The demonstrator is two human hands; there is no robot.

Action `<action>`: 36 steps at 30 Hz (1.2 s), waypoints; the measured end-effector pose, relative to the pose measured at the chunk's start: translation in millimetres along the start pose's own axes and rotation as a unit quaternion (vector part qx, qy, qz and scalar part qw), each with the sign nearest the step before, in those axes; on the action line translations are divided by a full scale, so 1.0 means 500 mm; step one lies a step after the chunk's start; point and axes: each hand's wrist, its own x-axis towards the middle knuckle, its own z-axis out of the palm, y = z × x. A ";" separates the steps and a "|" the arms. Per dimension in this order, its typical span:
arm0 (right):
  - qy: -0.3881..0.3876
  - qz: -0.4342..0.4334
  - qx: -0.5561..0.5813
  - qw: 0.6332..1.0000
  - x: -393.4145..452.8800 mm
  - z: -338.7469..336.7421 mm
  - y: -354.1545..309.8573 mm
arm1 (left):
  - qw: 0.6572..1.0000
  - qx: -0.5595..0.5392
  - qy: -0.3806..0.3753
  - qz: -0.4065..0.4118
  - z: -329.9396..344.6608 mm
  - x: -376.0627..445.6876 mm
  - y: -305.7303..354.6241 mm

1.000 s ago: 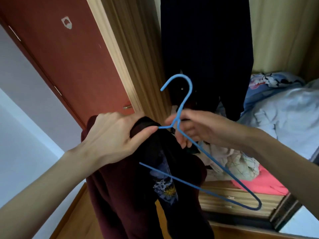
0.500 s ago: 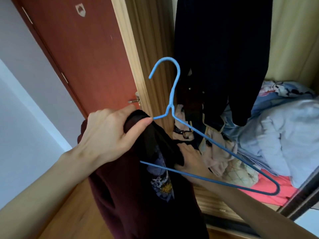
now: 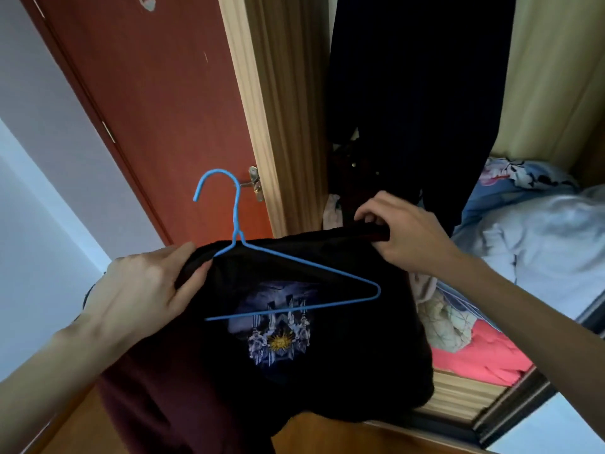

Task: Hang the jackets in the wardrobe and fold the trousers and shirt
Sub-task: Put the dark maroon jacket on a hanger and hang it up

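- Far left there's a pale grey wall point(image 3: 42, 198), then a red-brown wooden door point(image 3: 154, 103) with a small metal handle point(image 3: 254, 184) right at the wardrobe's light wood frame point(image 3: 262, 103).
- The left hand point(image 3: 144, 290) has its grip closed on the left shoulder of the black jacket with a blue-and-gold printed graphic point(image 3: 278, 326), thumb pinching the edge. Looks like that keeps the neck opening stretched wide.
- The thin blue wire hanger point(image 3: 288, 273) is partly in: its left arm goes under the collar beside the left thumb, while the hook, right corner and bottom bar lie exposed against the fabric.
- A dark maroon garment point(image 3: 137, 398) hangs below the left arm, seemingly draped there to wait its turn.
- The right hand point(image 3: 396, 231) grips the other shoulder, fingers curled over the fabric edge, probably to pull it over the hanger's free end.
- Behind, a long dark garment point(image 3: 425, 93) already hangs inside the wardrobe.
- Far right: a messy pile of light blue, cream and coral-pink cloth point(image 3: 510, 263) on the wardrobe floor, wooden floor point(image 3: 343, 437) below.
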 end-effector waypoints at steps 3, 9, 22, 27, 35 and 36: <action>-0.015 -0.032 -0.065 0.997 0.012 -0.042 -0.020 | 0.998 0.065 0.019 -0.002 0.010 0.006 0.002; -0.022 -0.077 -0.103 0.991 0.017 -0.067 -0.077 | 0.991 0.102 0.055 -0.065 -0.009 0.049 0.029; -0.009 -0.101 0.108 0.989 0.018 -0.089 -0.069 | 0.971 0.033 0.206 -0.114 -0.063 0.043 0.087; -0.097 -0.104 0.040 0.989 0.013 -0.054 -0.075 | 0.975 0.028 0.202 -0.086 -0.060 0.052 0.098; 0.038 -0.073 0.149 0.985 -0.061 -0.021 -0.087 | 0.984 -0.018 0.175 -0.010 -0.011 0.077 0.113; 0.077 -0.065 0.163 0.981 -0.073 -0.024 -0.087 | 0.985 -0.019 0.171 -0.008 -0.008 0.080 0.116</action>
